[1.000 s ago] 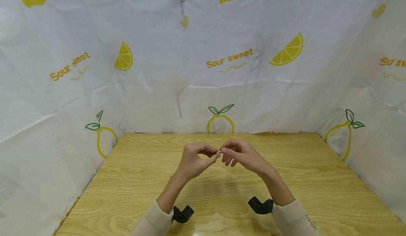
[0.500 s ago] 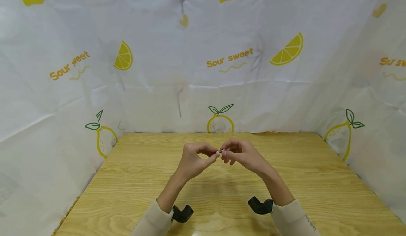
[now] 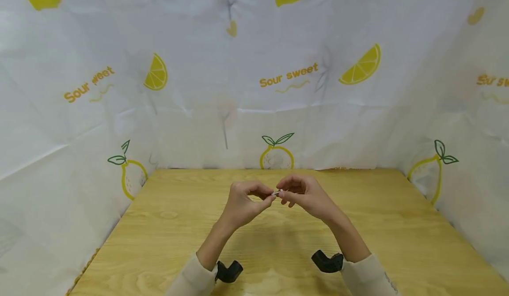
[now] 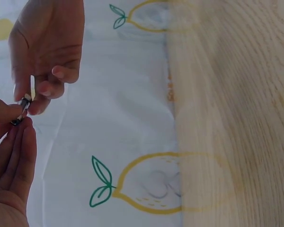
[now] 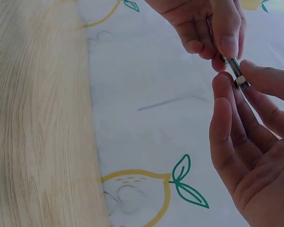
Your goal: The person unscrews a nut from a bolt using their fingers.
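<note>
Between the two hands, above the table, is a small silver threaded bolt [image 5: 233, 66] with a hex nut [image 5: 241, 82] at its right-hand end. My left hand [image 3: 243, 203] pinches the other end between thumb and fingertips, which hide that end. My right hand [image 3: 307, 197] has its thumb and index finger about the nut, and its other fingers curl loosely below. The left wrist view shows the bolt [image 4: 23, 104] small and dark between both sets of fingertips.
A wooden table [image 3: 278, 252] lies under the hands. White cloth [image 3: 191, 132] printed with lemons encloses its back and sides. Black wrist-worn devices [image 3: 229, 271] sit at both beige cuffs.
The right fingertips have shifted slightly at the nut end, showing more of the bolt than one second ago. The left hand keeps its pinch almost unmoved.
</note>
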`<state>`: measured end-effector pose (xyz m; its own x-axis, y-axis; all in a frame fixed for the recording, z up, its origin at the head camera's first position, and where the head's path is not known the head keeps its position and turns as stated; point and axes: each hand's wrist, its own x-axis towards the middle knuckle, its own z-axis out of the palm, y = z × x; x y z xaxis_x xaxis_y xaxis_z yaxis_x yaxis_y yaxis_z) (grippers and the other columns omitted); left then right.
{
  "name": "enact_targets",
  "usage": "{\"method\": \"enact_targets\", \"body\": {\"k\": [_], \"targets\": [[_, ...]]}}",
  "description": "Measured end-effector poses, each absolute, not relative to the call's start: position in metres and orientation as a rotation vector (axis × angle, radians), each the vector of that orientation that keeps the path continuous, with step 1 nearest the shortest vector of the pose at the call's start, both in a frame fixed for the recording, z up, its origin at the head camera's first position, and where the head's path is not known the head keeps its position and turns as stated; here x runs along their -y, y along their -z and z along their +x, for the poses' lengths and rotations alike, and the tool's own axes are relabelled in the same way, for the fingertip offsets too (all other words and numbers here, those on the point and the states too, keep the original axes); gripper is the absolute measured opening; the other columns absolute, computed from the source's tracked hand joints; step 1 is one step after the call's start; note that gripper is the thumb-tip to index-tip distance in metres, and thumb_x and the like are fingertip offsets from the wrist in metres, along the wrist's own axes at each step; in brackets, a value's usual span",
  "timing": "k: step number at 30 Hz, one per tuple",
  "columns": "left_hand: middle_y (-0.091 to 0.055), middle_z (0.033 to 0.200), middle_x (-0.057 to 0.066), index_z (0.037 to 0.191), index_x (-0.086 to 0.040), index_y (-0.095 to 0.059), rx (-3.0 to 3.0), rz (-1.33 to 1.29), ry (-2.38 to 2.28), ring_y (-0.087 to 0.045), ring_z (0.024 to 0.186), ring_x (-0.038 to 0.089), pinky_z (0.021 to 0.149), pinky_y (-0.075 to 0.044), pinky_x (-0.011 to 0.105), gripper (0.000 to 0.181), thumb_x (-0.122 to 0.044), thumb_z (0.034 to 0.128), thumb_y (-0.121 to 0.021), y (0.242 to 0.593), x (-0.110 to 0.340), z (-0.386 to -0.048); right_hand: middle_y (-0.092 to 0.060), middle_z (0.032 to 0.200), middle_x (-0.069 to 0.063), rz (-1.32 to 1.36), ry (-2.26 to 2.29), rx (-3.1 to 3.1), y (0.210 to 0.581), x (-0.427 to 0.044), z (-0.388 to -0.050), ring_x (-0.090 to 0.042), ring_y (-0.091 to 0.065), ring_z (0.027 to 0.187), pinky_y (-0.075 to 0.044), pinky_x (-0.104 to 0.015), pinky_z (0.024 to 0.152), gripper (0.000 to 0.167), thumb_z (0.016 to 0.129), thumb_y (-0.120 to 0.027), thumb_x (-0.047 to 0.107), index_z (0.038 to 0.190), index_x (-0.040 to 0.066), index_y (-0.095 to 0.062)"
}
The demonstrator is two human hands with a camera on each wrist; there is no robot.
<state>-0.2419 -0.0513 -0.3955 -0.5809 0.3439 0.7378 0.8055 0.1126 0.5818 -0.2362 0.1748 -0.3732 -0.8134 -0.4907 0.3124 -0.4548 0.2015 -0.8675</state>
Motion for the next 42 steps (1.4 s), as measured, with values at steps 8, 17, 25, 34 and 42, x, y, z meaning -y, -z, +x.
{"method": "enact_targets", "body": {"k": [8,17,25,34,42], "targets": [[-0.08,0.083,0.009,0.088,-0.005,-0.08,1.969,-1.11,1.456,-0.076,0.072,0.011,0.07,-0.065,0.024,0.008,0.003,0.0854,-0.08,0.3957,0.05,-0.2427,-0.073,0.094,-0.013,-0.89,1.631,-2.457,0.3715,-0.1786,-0.2361,-0.012,-0.069,0.073,-0.062,-0.033,0.066,0.024,0.1,-0.069,0.014,0.118,-0.002,-0.069],[-0.08,0.084,0.01,0.089,-0.004,-0.08,1.972,-1.119,1.449,-0.077,0.073,0.011,0.07,-0.065,0.024,0.005,0.001,0.0869,-0.079,0.3937,0.0505,-0.2439,-0.071,0.098,-0.022,-0.934,1.661,-2.426,0.3692,-0.1784,-0.2371,-0.012,-0.07,0.076,-0.062,-0.032,0.067,0.02,0.103,-0.064,0.012,0.116,-0.002,-0.069],[-0.079,0.083,0.01,0.088,-0.004,-0.079,1.98,-1.11,1.458,-0.076,0.073,0.01,0.07,-0.065,0.025,0.006,0.002,0.0864,-0.079,0.396,0.051,-0.2426,-0.073,0.098,-0.021,-0.925,1.653,-2.428,0.3719,-0.1776,-0.2357,-0.011,-0.07,0.075,-0.062,-0.033,0.067,0.026,0.101,-0.066,0.011,0.123,-0.005,-0.067],[-0.08,0.083,0.01,0.089,-0.004,-0.08,1.969,-1.111,1.439,-0.076,0.072,0.012,0.07,-0.065,0.024,0.007,0.002,0.0864,-0.079,0.3965,0.0514,-0.2434,-0.073,0.101,-0.024,-0.905,1.647,-2.44,0.3711,-0.1766,-0.2354,-0.011,-0.071,0.078,-0.063,-0.035,0.069,0.025,0.102,-0.065,0.014,0.121,-0.003,-0.07],[-0.08,0.083,0.01,0.089,-0.005,-0.08,1.998,-1.093,1.442,-0.076,0.073,0.011,0.07,-0.065,0.025,0.009,0.003,0.0855,-0.08,0.3964,0.0519,-0.2422,-0.073,0.102,-0.02,-0.917,1.679,-2.422,0.3726,-0.176,-0.2354,-0.015,-0.072,0.08,-0.063,-0.034,0.069,0.026,0.103,-0.063,0.013,0.122,-0.004,-0.068]]}}
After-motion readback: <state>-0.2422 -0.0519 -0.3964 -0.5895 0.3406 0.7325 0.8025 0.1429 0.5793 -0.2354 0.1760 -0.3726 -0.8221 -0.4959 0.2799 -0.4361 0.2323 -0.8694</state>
